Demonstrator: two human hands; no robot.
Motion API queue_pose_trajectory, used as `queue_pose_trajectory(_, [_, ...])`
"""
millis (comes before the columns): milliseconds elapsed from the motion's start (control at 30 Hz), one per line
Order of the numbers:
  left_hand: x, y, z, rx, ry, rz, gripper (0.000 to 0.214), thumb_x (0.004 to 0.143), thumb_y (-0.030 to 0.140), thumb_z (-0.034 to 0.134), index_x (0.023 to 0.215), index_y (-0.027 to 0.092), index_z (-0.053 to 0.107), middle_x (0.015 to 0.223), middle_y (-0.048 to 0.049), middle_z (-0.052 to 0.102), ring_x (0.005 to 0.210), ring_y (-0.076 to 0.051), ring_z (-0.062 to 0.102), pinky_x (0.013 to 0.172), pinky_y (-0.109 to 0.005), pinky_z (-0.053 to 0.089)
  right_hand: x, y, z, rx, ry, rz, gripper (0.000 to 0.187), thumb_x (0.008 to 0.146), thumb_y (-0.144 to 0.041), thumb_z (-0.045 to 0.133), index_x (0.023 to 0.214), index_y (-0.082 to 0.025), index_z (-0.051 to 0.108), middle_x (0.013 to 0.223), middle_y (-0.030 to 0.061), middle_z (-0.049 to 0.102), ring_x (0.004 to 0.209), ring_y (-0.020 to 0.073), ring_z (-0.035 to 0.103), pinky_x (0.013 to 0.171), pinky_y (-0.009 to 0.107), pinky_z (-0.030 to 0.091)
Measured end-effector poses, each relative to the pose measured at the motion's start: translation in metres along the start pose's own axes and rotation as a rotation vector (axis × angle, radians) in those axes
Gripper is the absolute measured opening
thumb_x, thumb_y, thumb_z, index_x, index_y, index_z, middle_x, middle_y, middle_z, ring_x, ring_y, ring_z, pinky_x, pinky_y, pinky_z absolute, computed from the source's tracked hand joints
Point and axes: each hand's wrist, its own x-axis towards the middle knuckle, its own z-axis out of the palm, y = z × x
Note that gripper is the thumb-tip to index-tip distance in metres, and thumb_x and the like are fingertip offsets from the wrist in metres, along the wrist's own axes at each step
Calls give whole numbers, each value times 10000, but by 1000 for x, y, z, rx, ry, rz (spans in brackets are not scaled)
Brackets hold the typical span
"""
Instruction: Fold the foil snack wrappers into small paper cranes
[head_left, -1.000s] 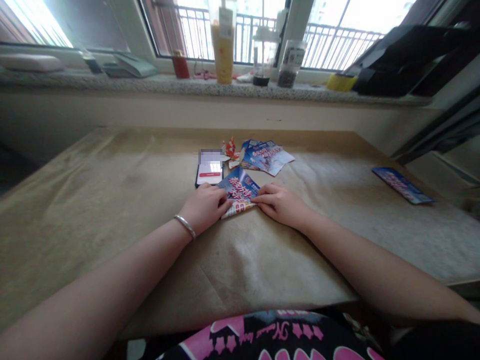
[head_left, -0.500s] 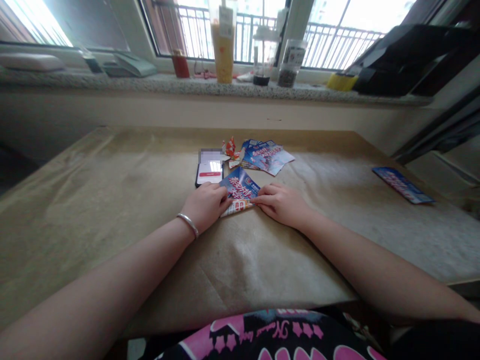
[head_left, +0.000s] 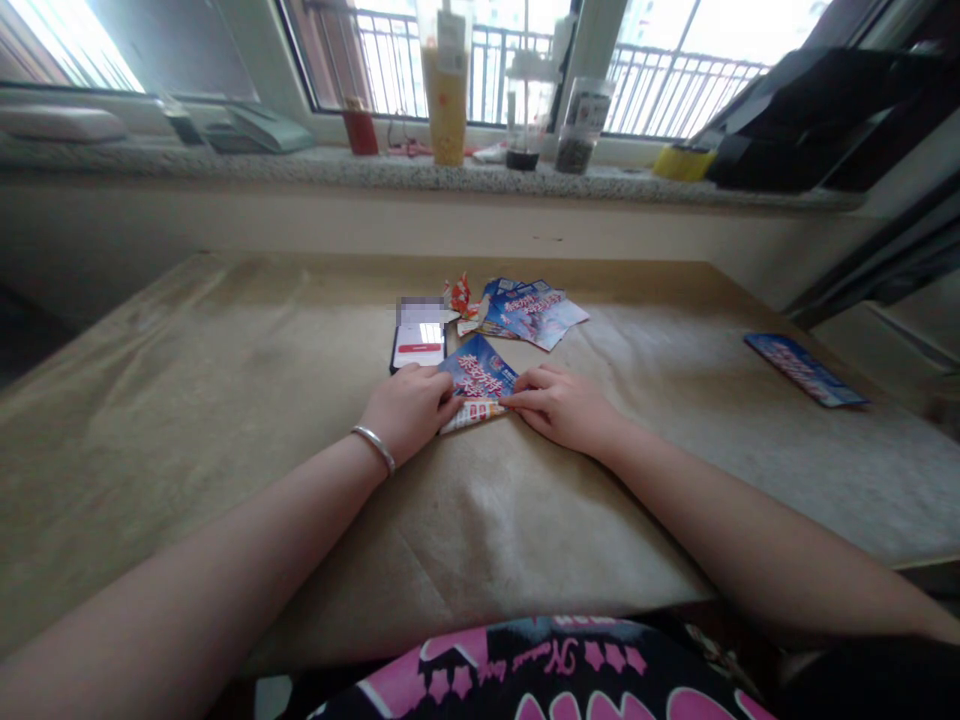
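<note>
A blue printed paper sheet [head_left: 480, 370] lies on the table with its near edge folded up, showing a white and orange strip. My left hand [head_left: 412, 408], with a silver bangle at the wrist, grips the sheet's left side, fingers curled. On the opposite side, my right hand [head_left: 559, 405] pinches the right end of the folded strip. Just beyond my left hand is a phone [head_left: 418, 345] with a lit screen. Behind the sheet lie a fanned stack of similar blue leaflets [head_left: 536, 312] and a red and white folded paper piece [head_left: 460, 298].
Another blue leaflet [head_left: 804, 370] lies near the table's right edge. A tan cover [head_left: 315, 330] spreads over the table. On the stone windowsill [head_left: 285, 172] stand a tall yellow-filled container [head_left: 448, 105], a red jar [head_left: 361, 130] and a dark bag [head_left: 810, 120].
Hardly anything differs. Both hands keep their hold on the folded sheet, with only a very slight shift of the fingers along the fold.
</note>
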Motion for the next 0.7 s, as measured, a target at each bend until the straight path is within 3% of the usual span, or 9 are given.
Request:
queue_pose_trajectory(233, [1, -4, 4, -82, 36, 8, 218, 862, 357, 533, 821, 162, 620, 816, -56, 602, 746, -181, 544, 656, -278, 421, 0, 1, 1, 7, -9, -3, 262, 897, -243, 488, 1022, -253, 717, 969, 52, 669, 859, 170, 571, 735, 290, 438])
queue_pose_trajectory(400, [0, -13, 7, -257, 90, 213, 182, 873, 227, 503, 872, 184, 680, 885, -50, 616, 782, -150, 558, 706, -256, 445, -1, 1, 3, 12, -7, 9, 264, 897, -241, 487, 1033, -259, 713, 983, 50, 665, 864, 165, 569, 748, 289, 436])
queue_pose_trajectory(500, [-4, -14, 1, -248, 57, 340, 258, 907, 273, 458, 954, 213, 704, 874, -49, 640, 806, -161, 567, 722, -272, 451, -2, 1, 3, 16, -1, 8, 264, 897, -242, 487, 1027, -257, 716, 981, 50, 666, 867, 167, 569, 745, 287, 436])
queue_pose_trajectory(600, [-8, -12, -7, -207, 7, 349, 320, 923, 326, 431, 904, 205, 727, 881, -60, 654, 803, -160, 581, 741, -281, 462, -2, 1, 3, 27, -3, 5, 267, 898, -242, 484, 1030, -252, 716, 974, 53, 666, 876, 171, 571, 757, 290, 441])
queue_pose_trajectory(700, [-9, -10, -10, -140, 10, 343, 306, 927, 325, 429, 987, 232, 714, 864, -55, 650, 803, -167, 576, 717, -282, 460, -1, 0, 1, 25, 1, 4, 262, 895, -240, 490, 1024, -248, 718, 965, 58, 667, 873, 174, 570, 755, 295, 441])
